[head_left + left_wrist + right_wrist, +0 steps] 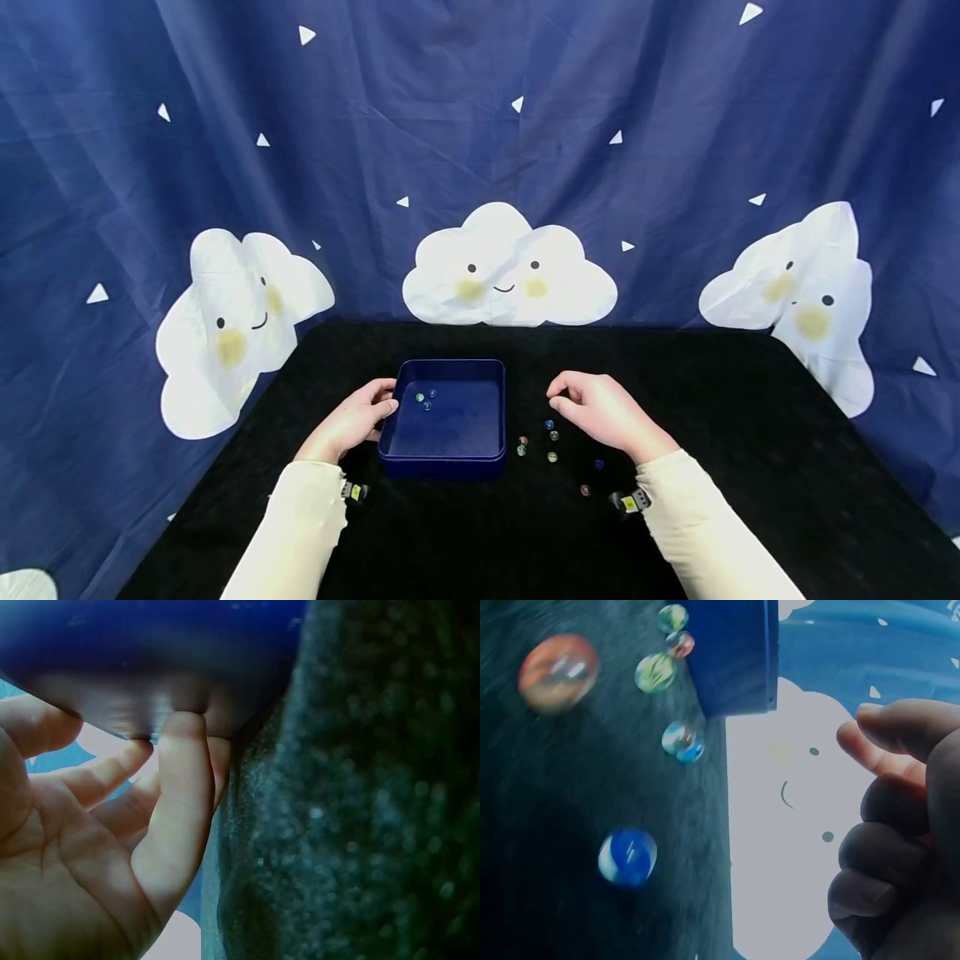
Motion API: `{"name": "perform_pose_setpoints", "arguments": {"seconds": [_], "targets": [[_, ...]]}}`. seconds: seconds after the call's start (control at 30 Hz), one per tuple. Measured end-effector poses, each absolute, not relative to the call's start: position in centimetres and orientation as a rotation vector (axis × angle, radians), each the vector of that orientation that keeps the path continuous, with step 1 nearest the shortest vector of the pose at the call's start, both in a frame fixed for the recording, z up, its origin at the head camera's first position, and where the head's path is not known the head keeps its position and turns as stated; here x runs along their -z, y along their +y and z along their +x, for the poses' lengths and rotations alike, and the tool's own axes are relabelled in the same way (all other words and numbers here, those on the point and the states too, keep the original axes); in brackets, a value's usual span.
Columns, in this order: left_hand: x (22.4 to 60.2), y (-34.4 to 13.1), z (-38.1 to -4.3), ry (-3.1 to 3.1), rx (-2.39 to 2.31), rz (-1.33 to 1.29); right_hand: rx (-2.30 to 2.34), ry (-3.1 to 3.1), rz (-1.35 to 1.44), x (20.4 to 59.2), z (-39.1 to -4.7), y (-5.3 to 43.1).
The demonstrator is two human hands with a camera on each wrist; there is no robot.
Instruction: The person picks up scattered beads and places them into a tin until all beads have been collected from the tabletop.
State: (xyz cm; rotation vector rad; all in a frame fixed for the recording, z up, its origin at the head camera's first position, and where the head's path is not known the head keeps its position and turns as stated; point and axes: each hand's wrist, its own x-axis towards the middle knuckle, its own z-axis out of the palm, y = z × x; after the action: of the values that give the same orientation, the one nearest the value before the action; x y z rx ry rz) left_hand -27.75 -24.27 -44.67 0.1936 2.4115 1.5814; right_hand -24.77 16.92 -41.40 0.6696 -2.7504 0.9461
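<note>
Marbles (552, 457) are lying in and beside the box (467, 421), probably light, hard, slippery: best pinched mid-girth. Our left hand (354, 422) is gripping the box; our right hand (602, 410), curled, is holding nothing visible.

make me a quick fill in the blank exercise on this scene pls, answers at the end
1. Inside the blue box lie ____ glass marbles.
2. The person's ____ hand touches the side of the box.
3. In the head view, the loose marbles on the black cloth lie to the ____ of the box.
4. The white clouds on the backdrop have black eyes and ____ cheeks.

Missing words: three; left; right; yellow
</note>
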Motion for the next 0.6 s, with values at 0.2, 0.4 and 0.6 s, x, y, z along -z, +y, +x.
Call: {"name": "perform_pose_setpoints", "arguments": {"seconds": [0.2,0.4,0.6], "targets": [[44.7,-24.3,-27.9,2.408,-1.582,0.18,-0.896,-2.809,0.701,41.9,-23.4,19.1],[44.7,-24.2,-27.9,2.399,-1.598,0.174,-0.815,-2.862,0.794,42.4,-22.0,20.9],[44.6,-24.5,-27.6,2.422,-1.578,0.164,-0.805,-2.922,0.786,44.0,-21.4,21.8]]}}
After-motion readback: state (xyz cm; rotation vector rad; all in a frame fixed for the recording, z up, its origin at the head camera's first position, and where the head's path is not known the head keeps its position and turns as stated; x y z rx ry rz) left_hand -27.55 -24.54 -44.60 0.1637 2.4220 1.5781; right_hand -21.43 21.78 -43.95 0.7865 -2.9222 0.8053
